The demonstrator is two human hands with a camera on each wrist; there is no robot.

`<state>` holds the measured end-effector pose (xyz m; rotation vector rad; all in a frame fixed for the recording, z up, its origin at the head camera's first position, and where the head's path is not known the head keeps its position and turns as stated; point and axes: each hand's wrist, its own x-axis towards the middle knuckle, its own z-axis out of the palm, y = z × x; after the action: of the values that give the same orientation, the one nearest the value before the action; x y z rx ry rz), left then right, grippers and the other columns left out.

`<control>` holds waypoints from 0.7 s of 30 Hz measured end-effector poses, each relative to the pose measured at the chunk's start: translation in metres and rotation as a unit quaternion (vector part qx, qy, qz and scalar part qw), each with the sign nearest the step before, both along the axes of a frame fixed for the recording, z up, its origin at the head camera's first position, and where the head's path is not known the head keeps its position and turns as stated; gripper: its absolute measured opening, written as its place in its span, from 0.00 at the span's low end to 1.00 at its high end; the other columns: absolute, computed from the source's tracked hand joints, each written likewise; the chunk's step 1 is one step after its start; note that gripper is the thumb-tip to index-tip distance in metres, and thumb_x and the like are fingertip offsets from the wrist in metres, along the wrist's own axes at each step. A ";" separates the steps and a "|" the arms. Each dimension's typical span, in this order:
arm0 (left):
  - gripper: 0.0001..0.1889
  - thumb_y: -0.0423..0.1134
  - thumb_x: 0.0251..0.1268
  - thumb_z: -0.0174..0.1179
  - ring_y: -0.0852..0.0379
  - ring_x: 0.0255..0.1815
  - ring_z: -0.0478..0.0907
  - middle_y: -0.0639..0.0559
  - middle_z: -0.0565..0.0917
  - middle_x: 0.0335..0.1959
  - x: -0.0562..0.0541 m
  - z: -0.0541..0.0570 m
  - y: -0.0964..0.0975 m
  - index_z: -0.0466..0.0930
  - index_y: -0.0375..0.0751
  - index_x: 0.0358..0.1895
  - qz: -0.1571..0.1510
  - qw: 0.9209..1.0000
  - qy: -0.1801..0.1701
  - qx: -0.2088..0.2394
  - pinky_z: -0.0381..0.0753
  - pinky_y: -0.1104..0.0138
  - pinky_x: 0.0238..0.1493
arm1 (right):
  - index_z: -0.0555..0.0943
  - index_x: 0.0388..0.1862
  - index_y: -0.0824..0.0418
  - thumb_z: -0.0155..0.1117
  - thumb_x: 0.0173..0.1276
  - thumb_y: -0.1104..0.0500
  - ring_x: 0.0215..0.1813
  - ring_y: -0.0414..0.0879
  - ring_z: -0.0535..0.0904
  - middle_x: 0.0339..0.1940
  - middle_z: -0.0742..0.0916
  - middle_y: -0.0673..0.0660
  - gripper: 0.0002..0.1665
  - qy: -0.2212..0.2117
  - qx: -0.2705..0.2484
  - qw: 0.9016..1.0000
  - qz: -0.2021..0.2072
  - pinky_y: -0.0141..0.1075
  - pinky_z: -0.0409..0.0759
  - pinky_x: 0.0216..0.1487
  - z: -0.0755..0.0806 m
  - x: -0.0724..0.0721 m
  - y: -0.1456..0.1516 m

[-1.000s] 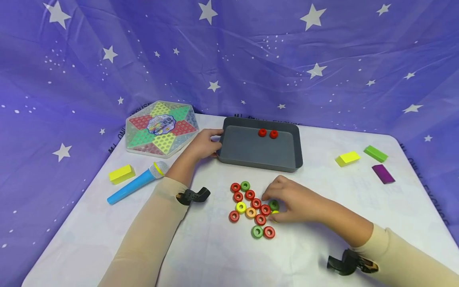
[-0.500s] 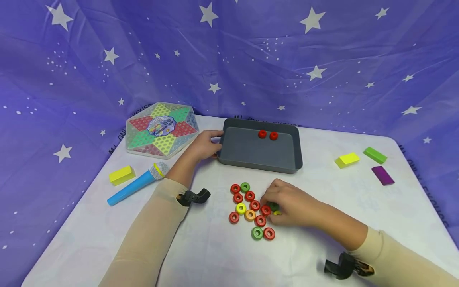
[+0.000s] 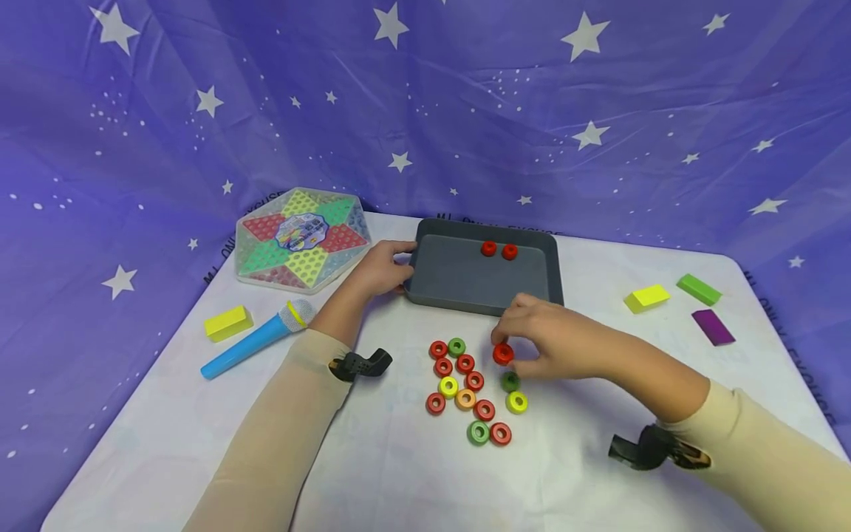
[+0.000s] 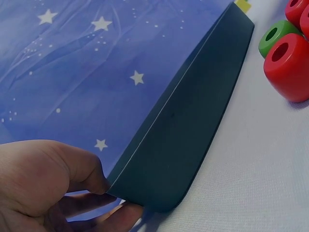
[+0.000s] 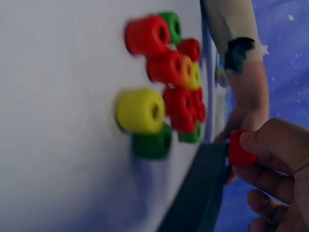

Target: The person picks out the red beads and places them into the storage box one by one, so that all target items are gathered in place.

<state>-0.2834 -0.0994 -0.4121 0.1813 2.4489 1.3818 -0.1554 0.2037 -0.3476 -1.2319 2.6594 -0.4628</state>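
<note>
Between thumb and fingers my right hand (image 3: pixel 555 341) pinches a red bead (image 3: pixel 503 354), raised off the table near the tray's front edge. The same red bead (image 5: pixel 242 149) shows in the right wrist view. My left hand (image 3: pixel 384 269) grips the left end of a grey tray (image 3: pixel 459 275); in the left wrist view, fingers (image 4: pixel 120 217) reach under its corner. Two red beads (image 3: pixel 488 249) lie inside the tray by its back wall. In front of it are several loose beads: red, a green bead (image 3: pixel 510 381), a yellow bead (image 3: pixel 516 402) and an orange bead (image 3: pixel 465 400).
A Chinese checkers box (image 3: pixel 302 238) lies left of the tray. A blue toy microphone (image 3: pixel 255 341) and a yellow block (image 3: pixel 228 323) sit at the left. On the right are another yellow block (image 3: pixel 646 298), a green block (image 3: pixel 699 289) and a purple block (image 3: pixel 713 326).
My right hand has taken a red bead from the right side of the group and lifted it toward the tray. The left hand stays at the tray's end.
</note>
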 end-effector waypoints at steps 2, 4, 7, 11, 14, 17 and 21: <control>0.34 0.31 0.62 0.56 0.47 0.39 0.85 0.42 0.72 0.72 0.000 0.000 0.000 0.70 0.43 0.75 0.001 1.000 0.001 -0.001 0.89 0.59 0.34 | 0.86 0.47 0.45 0.73 0.58 0.54 0.49 0.37 0.73 0.43 0.83 0.36 0.17 -0.008 0.006 1.000 0.004 0.37 0.82 0.49 0.010 -0.011 0.001; 0.34 0.31 0.61 0.56 0.47 0.39 0.86 0.42 0.72 0.72 -0.001 0.000 0.000 0.70 0.43 0.74 0.001 1.000 0.001 -0.002 0.89 0.59 0.33 | 0.86 0.48 0.47 0.72 0.58 0.55 0.50 0.39 0.75 0.44 0.84 0.37 0.17 -0.015 0.008 1.000 0.008 0.39 0.82 0.51 0.019 -0.023 0.002; 0.34 0.31 0.61 0.56 0.48 0.36 0.86 0.42 0.72 0.72 -0.001 0.000 0.000 0.70 0.43 0.74 -0.003 1.000 0.005 -0.004 0.89 0.60 0.33 | 0.86 0.49 0.48 0.72 0.59 0.56 0.52 0.41 0.78 0.46 0.85 0.39 0.17 -0.023 0.007 1.000 0.004 0.42 0.82 0.54 0.031 -0.042 0.003; 0.34 0.31 0.61 0.57 0.50 0.31 0.85 0.40 0.73 0.71 -0.001 0.000 0.000 0.70 0.44 0.74 -0.005 1.000 0.011 -0.012 0.89 0.60 0.33 | 0.86 0.50 0.51 0.72 0.61 0.58 0.51 0.45 0.78 0.46 0.86 0.44 0.16 -0.017 0.000 1.000 -0.010 0.46 0.82 0.54 0.041 -0.068 0.000; 0.33 0.32 0.61 0.57 0.50 0.27 0.84 0.39 0.74 0.70 -0.001 0.000 -0.002 0.71 0.44 0.74 -0.002 1.000 0.012 -0.020 0.89 0.60 0.32 | 0.86 0.50 0.54 0.71 0.61 0.59 0.48 0.46 0.77 0.46 0.86 0.47 0.17 -0.004 -0.007 1.000 -0.014 0.46 0.81 0.51 0.042 -0.088 -0.007; 0.33 0.32 0.61 0.57 0.51 0.27 0.84 0.39 0.75 0.69 -0.001 -0.001 -0.003 0.71 0.44 0.73 0.000 1.000 0.014 -0.021 0.89 0.60 0.31 | 0.86 0.50 0.56 0.70 0.62 0.60 0.48 0.48 0.76 0.45 0.86 0.50 0.17 0.016 -0.004 1.000 -0.017 0.45 0.80 0.50 0.039 -0.109 -0.014; 0.33 0.32 0.61 0.57 0.51 0.27 0.84 0.39 0.75 0.69 -0.001 -0.001 -0.001 0.71 0.43 0.74 -0.004 1.000 0.016 -0.014 0.89 0.60 0.31 | 0.86 0.50 0.58 0.69 0.62 0.60 0.50 0.52 0.76 0.46 0.87 0.53 0.16 0.035 0.017 0.999 -0.027 0.46 0.78 0.53 0.030 -0.134 -0.020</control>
<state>-0.2844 -0.1006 -0.4136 0.2090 2.4900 1.3496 -0.2899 0.1838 -0.3173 -1.1910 2.7521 -0.3882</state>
